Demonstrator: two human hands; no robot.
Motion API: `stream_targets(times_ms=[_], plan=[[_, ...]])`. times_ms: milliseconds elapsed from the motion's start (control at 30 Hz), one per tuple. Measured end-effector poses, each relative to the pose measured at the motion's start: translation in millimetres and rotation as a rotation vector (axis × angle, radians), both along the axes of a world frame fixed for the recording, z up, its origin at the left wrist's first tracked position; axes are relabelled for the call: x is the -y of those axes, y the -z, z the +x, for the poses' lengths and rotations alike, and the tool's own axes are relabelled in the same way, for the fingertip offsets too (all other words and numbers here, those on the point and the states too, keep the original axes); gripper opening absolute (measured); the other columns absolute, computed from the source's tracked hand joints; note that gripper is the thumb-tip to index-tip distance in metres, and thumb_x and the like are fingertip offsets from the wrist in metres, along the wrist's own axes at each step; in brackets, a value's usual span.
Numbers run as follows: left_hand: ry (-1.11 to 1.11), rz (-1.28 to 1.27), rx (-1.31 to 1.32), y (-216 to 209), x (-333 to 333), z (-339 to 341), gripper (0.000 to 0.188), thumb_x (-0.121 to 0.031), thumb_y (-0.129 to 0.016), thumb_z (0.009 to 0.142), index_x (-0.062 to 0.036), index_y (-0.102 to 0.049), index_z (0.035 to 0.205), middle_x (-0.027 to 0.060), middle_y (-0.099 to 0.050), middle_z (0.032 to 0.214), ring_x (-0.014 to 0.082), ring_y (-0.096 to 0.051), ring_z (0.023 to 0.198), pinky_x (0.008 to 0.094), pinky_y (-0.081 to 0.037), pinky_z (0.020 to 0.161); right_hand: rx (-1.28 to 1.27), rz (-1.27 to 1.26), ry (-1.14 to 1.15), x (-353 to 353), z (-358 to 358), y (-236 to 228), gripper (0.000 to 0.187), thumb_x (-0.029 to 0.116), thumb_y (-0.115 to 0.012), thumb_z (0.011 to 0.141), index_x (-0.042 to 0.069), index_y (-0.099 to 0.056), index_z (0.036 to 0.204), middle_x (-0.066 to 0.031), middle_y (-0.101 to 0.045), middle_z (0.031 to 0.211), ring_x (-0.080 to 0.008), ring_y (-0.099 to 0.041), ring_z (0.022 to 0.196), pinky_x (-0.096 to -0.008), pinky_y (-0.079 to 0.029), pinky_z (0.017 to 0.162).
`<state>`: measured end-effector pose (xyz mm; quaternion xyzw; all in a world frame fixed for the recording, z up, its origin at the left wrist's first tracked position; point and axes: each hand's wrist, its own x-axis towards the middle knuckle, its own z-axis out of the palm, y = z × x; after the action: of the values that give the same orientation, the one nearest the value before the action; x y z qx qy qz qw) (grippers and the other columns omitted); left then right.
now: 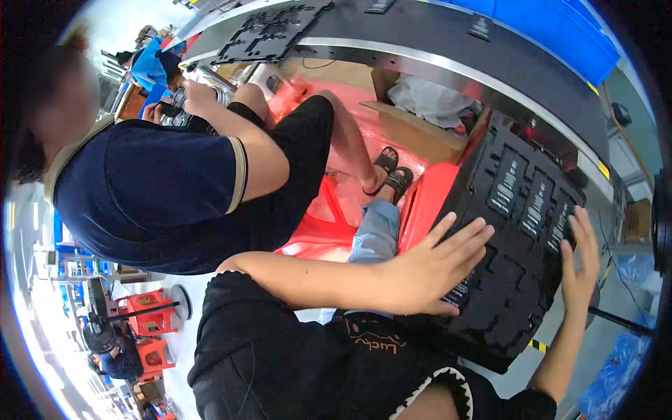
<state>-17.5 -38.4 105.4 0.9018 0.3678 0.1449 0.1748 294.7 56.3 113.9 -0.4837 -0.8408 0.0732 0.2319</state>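
Left hand and right hand, fingers spread, press flat on opposite sides of a black moulded tray; its lower corner is hidden behind the wearer's dark sleeve.

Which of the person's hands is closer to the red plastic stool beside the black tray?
Left. The left hand lies flat on the black moulded plastic tray near the red plastic stool; the right hand grips the tray's far edge.

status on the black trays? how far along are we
Done: one black moulded tray already lies flat on the conveyor.
In hand: the left hand and right hand press flat on either side of a stack of black trays, fingers spread, not gripping.
Left: that stack sits beside the conveyor, not on it.
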Motion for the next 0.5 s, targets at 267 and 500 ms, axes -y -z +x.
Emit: stream_targets(times_ms=[267, 500], plan=[[-0.028, -0.025, -0.083, -21.3, -17.9, 5.7, 0.083, -0.050, -0.071, 0.071, 0.0037, -0.049, 0.130, 0.0273, -0.025, 0.150, 0.0444, -0.019, 0.141, 0.0585, -0.017, 0.111, -0.072, 0.405, -0.149, -127.9, -63.5, -64.9, 0.041, 0.020, -0.063, 0.087, 0.009, -0.060, 0.127, -0.0118, -0.054, 0.133, -0.0263, -0.047, 0.128, -0.0390, -0.032, 0.109], [-0.299, 0.605, 0.425, -31.6, -206.8, -53.2, 0.047, -0.011, -0.067, 0.075, -0.0059, -0.059, 0.121, 0.0186, -0.045, 0.138, 0.0368, -0.042, 0.129, 0.0457, -0.034, 0.107, 0.127, 0.088, -0.014, -303.4, -114.6, -53.9, 0.086, 0.034, -0.078, 0.068, 0.003, -0.041, 0.139, -0.0292, -0.041, 0.140, -0.0397, -0.040, 0.130, -0.0392, -0.036, 0.107]])
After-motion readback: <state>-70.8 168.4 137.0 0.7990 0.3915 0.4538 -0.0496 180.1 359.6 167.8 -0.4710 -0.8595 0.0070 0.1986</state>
